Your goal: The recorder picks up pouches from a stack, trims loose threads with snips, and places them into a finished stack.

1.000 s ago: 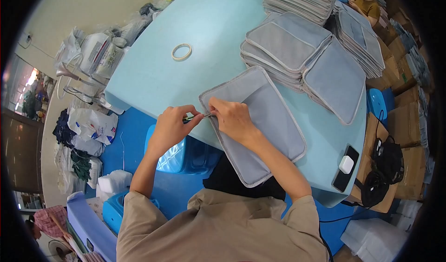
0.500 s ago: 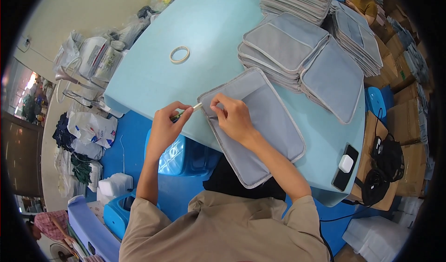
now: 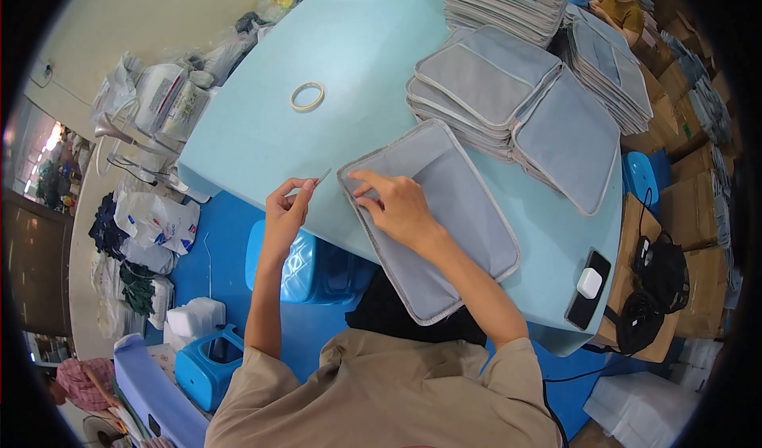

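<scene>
My left hand (image 3: 286, 214) is closed on a small, slim, pointed tool (image 3: 324, 175), its tip sticking out to the right above the table edge. My right hand (image 3: 397, 210) has its fingers apart, the index finger and thumb at the upper-left corner of a grey padded fabric sleeve (image 3: 468, 218). That sleeve lies askew on the light-blue table (image 3: 230, 130), overhanging its near edge. A pale tape roll (image 3: 318, 99) lies farther back on the table. Stacks of similar grey sleeves (image 3: 484, 75) stand beyond my hands to the right.
A phone (image 3: 579, 308) with a white case (image 3: 589, 283) on it lies at the right. Blue stools (image 3: 290, 265) are below the table, cartons (image 3: 686, 210) and black bags (image 3: 663, 273) beside it. Co-workers appear at top right (image 3: 619, 11) and bottom left (image 3: 83, 380). Wrapped bundles (image 3: 155, 99) line the wall.
My left hand has moved left, away from the sleeve's edge, with the tool now angled upward. My right hand's pinch on the edge has loosened, its fingers now spread.
</scene>
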{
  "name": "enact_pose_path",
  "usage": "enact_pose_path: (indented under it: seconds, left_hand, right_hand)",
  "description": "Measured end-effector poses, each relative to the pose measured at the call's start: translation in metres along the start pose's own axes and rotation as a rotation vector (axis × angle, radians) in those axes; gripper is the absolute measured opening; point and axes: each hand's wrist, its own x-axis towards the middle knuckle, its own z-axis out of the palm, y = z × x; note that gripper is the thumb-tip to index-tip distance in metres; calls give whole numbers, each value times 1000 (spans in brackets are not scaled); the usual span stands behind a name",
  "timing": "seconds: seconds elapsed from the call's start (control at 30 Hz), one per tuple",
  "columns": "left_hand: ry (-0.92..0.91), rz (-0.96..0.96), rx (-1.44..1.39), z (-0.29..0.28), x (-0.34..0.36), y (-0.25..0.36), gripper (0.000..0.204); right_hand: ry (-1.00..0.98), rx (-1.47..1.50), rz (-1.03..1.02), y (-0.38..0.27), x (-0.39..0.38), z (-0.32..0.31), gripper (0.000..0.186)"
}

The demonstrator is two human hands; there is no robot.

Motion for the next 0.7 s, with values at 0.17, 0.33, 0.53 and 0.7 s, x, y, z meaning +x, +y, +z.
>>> enact_pose_path:
  seconds: [0.17,0.33,0.53,0.7]
  left_hand:
    - [-9,15,-1,2,-1,2,26]
    - [-31,40,39,9,-6,6,26]
    - [-48,51,44,9,-10,11,24]
    - [-55,137,271,5,-16,13,25]
  right_hand:
    - [11,-20,-27,-3,-1,4,35]
    - [3,59,129,0,-1,5,31]
    - [25,60,221,-3,-1,4,21]
    - [57,63,197,1,0,9,22]
